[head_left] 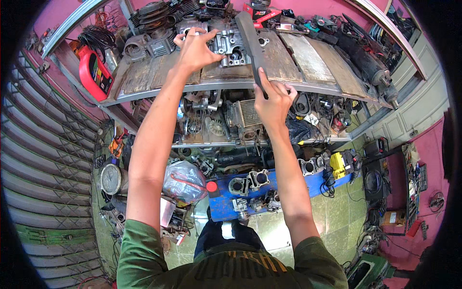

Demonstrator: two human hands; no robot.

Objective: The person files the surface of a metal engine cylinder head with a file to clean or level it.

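On the upper wooden shelf lies a grey cast-metal engine part [230, 44] with round openings and bolt holes. My left hand [195, 52] grips its left side, thumb at the near edge and forefinger higher up. My right hand [275, 98] pinches the lower end of a long, flat, dark strip [249, 41], its thumb and forefinger along the sides. The strip stands tilted, passing in front of the part's right edge; whether the two touch, I cannot tell. Another metal casting [191, 28] is partly hidden behind my left fingers.
A red bottle [94, 72] stands at the shelf's left end, and a dark cylinder [368, 67] lies at its right. Engine parts crowd the lower shelf [211, 143]. Below, a blue bench [224, 202] carries castings and a yellow device [340, 164]. A clear plastic bag [184, 180] sits beside it.
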